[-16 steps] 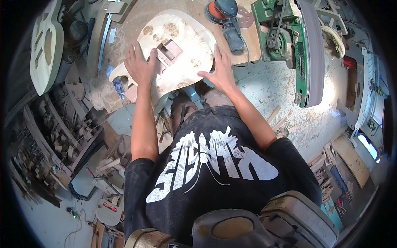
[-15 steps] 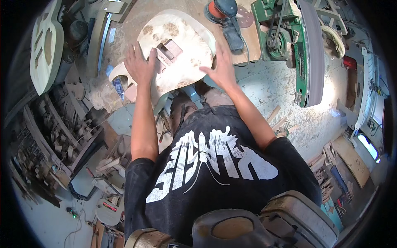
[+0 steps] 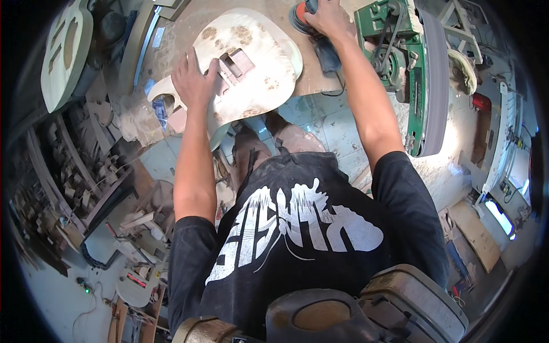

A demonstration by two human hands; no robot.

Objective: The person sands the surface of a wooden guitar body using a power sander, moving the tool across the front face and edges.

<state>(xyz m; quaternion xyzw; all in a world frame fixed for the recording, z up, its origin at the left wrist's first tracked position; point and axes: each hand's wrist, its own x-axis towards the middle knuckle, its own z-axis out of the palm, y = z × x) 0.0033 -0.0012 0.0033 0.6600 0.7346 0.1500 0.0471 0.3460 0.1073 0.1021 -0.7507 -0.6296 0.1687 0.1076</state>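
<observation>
Left hand (image 3: 194, 83) lies flat, fingers spread, on the unfinished guitar body (image 3: 251, 63) on the counter (image 3: 183, 28), upper centre. Right hand (image 3: 329, 20) holds the orbital sander (image 3: 306, 17) at top edge, grip closed over it

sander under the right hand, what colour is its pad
Orange, on the sander in the head view.

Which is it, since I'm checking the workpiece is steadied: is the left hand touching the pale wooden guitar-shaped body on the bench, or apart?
Touching. The head view shows the left hand pressed flat on the pale wooden guitar-shaped body, fingers spread, no gap.
</observation>
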